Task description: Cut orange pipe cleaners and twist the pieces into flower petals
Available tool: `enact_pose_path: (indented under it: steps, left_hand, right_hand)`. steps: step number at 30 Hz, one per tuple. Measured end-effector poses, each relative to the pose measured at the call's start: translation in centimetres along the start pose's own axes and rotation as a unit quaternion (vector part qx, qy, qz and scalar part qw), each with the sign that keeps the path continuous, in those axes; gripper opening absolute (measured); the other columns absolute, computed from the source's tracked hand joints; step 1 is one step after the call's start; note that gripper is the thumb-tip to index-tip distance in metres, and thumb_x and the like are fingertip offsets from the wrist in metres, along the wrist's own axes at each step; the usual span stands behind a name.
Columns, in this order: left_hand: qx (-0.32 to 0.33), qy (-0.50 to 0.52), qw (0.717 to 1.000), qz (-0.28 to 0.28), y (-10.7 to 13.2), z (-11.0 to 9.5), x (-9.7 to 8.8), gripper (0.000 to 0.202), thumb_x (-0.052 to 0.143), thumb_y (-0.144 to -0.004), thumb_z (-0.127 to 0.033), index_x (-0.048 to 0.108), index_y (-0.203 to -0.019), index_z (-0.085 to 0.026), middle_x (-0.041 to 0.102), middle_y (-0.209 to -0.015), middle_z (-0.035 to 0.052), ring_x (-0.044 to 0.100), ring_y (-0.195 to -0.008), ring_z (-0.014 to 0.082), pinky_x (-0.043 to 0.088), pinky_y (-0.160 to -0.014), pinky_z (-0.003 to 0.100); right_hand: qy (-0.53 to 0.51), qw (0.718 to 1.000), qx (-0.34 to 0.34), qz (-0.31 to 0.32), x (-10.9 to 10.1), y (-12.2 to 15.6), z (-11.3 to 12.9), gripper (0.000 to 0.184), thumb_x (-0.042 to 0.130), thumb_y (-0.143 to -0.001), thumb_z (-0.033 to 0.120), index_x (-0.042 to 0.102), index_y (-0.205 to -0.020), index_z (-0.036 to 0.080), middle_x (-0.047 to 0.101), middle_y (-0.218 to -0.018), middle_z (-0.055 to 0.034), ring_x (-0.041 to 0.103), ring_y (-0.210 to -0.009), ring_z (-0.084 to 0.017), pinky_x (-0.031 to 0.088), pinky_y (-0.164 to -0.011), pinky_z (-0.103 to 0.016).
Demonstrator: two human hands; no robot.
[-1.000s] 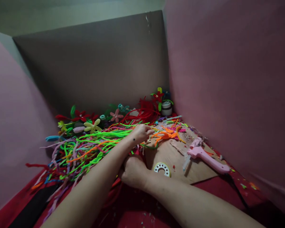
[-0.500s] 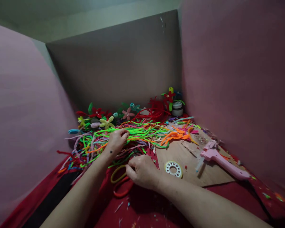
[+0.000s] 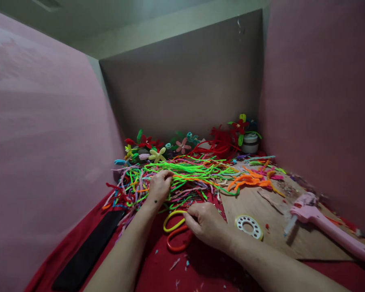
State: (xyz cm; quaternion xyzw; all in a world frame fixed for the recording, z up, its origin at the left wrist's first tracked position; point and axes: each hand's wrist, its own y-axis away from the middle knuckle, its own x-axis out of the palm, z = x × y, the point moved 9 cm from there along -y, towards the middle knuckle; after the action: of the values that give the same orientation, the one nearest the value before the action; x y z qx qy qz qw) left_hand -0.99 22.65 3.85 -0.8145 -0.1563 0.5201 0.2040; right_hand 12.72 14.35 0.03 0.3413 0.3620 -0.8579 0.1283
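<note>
1. Left hand (image 3: 159,187) sits on the pipe cleaner pile (image 3: 188,172), middle of the frame. Its fingers are curled down into the neon green strands, and I can't tell if it's actually pinching one or just pressing.
2. Right hand (image 3: 208,223) is lower centre, fingers folded over the end of the yellow and orange loops (image 3: 174,232) on the red cloth (image 3: 158,275). They look like scissor handles, and the hand is gripping them.
3. I'd single out one strand before lifting, since that heap is tangled.
4. Keep the elbow off the glue gun (image 3: 328,227), lower right on the wooden board (image 3: 295,243).
</note>
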Motion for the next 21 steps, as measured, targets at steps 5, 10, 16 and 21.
enact_pose_path:
  steps: [5, 10, 16, 21]
  left_hand:
    - [0.065, -0.069, 0.994, 0.053, -0.5, -1.5, 1.3, 0.027, 0.046, -0.072, -0.012, 0.066, -0.087, -0.021, 0.063, -0.1, 0.0021, 0.059, -0.089, 0.0142, 0.043, -0.078, 0.023]
    - [0.068, -0.184, 0.979, 0.051, 0.2, -2.0, 1.5, 0.021, 0.04, -0.079, -0.018, 0.062, -0.078, -0.02, 0.061, -0.086, 0.0045, 0.059, -0.073, 0.0166, 0.039, -0.061, 0.026]
    - [0.074, -0.284, 0.956, 0.016, 0.9, -2.6, -0.3, 0.025, 0.034, -0.078, -0.01, 0.056, -0.089, -0.013, 0.06, -0.087, 0.0127, 0.056, -0.076, 0.0246, 0.036, -0.065, 0.033]
    - [0.087, -0.342, 0.932, -0.082, 0.8, -2.0, -4.0, 0.02, 0.038, -0.079, -0.013, 0.056, -0.085, -0.017, 0.061, -0.088, 0.0093, 0.054, -0.079, 0.0232, 0.035, -0.072, 0.033]
  right_hand:
    - [-0.003, 1.0, -0.007, -0.002, 0.0, 0.1, 0.0, 0.031, 0.044, -0.08, 0.023, 0.046, -0.05, 0.015, 0.049, -0.049, 0.0014, 0.036, -0.047, -0.007, 0.02, -0.05, -0.023]
    - [0.005, 1.0, -0.012, -0.006, 0.1, 0.0, 0.1, 0.03, 0.045, -0.079, 0.023, 0.048, -0.051, 0.015, 0.052, -0.05, 0.0006, 0.036, -0.048, -0.007, 0.021, -0.05, -0.023]
    - [0.01, 1.0, -0.018, -0.015, 0.0, 0.0, 0.2, 0.029, 0.045, -0.079, 0.023, 0.05, -0.051, 0.015, 0.054, -0.051, 0.0001, 0.037, -0.047, -0.007, 0.021, -0.05, -0.023]
    - [0.015, 1.0, -0.018, -0.013, -0.1, 0.0, 0.2, 0.03, 0.045, -0.08, 0.023, 0.05, -0.052, 0.015, 0.053, -0.051, 0.0004, 0.038, -0.048, -0.007, 0.021, -0.05, -0.023]
